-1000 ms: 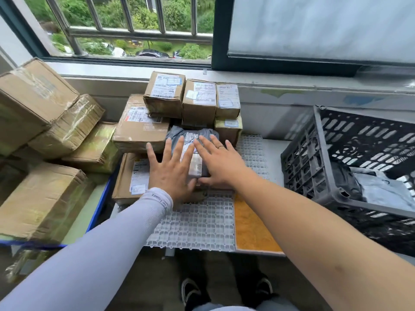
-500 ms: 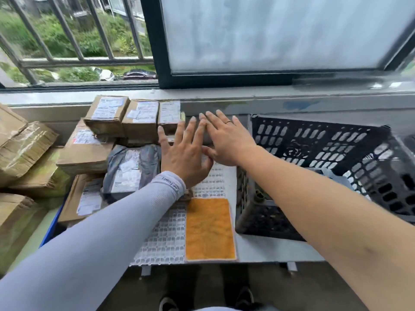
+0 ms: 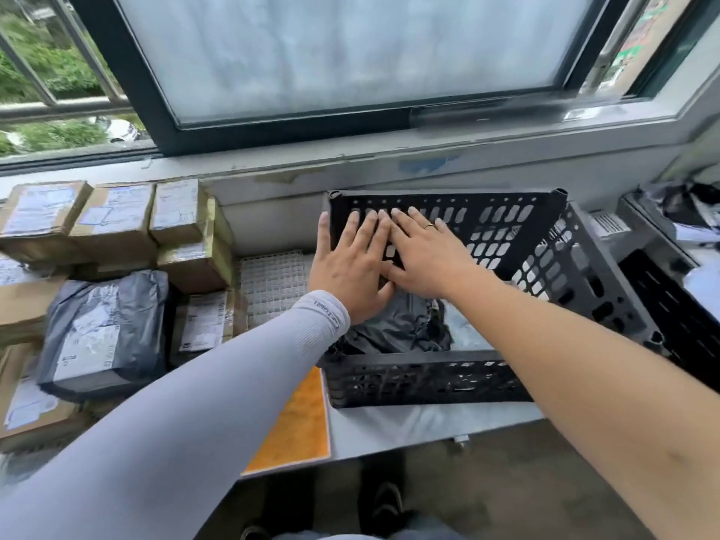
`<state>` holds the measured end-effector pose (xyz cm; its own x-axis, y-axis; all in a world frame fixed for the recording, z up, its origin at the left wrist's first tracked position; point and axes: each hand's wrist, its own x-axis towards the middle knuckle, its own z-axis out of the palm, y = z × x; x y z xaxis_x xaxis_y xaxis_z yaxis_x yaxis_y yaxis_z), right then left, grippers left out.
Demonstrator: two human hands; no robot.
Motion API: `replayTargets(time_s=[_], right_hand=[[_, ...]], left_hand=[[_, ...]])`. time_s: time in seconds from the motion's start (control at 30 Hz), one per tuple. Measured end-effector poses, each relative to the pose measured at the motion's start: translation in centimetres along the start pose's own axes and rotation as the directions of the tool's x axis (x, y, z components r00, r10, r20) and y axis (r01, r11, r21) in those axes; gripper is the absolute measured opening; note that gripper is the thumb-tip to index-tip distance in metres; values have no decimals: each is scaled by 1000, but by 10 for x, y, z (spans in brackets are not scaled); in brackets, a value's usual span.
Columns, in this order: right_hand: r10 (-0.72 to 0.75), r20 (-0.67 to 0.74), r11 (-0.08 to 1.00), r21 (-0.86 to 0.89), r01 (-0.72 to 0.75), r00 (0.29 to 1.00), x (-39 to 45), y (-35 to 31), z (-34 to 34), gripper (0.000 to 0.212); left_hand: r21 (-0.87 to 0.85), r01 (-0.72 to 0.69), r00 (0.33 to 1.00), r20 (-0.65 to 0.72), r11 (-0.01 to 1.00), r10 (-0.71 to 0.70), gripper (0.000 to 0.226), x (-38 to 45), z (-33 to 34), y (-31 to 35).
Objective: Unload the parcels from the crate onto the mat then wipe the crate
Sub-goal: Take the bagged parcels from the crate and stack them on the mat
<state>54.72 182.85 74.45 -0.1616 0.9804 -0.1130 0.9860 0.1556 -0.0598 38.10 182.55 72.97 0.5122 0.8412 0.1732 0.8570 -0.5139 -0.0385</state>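
Observation:
The black slotted crate [image 3: 428,378] stands on the table right of centre. Inside it lie a dark grey bag parcel [image 3: 401,329] and a paler one [image 3: 467,331]. My left hand [image 3: 350,267] and my right hand [image 3: 424,255] hover side by side over the crate's left half, fingers spread, holding nothing. On the white grid mat [image 3: 272,282] to the left sit stacked cardboard parcels [image 3: 113,216] and a grey bag parcel [image 3: 101,329] with a white label.
An orange cloth [image 3: 296,422] lies on the mat's near corner. A second black crate [image 3: 670,305] with bags stands at the far right. The window sill and wall run behind. My shoes show below the table edge.
Both hands left the grey bag parcel on the stack and swung right, now over the crate. The view has turned right with them.

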Motion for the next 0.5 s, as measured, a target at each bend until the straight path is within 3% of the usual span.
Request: replayTargets(time_s=[0.23,0.33,0.5], right_hand=[[-37,162,999,-17,41,986,-10,58,43,83],[-77,247,995,-35,88,966,-8,75,65,94],[-144,406,982,-52,180,903,7,87,95,133]], left_hand=[[4,8,949,314,1000,-9,108,28,44,34],[-14,69,867,496,998,-52,124,35,63,38],[37,104,687,720,994,-99,148,41,96,37]])
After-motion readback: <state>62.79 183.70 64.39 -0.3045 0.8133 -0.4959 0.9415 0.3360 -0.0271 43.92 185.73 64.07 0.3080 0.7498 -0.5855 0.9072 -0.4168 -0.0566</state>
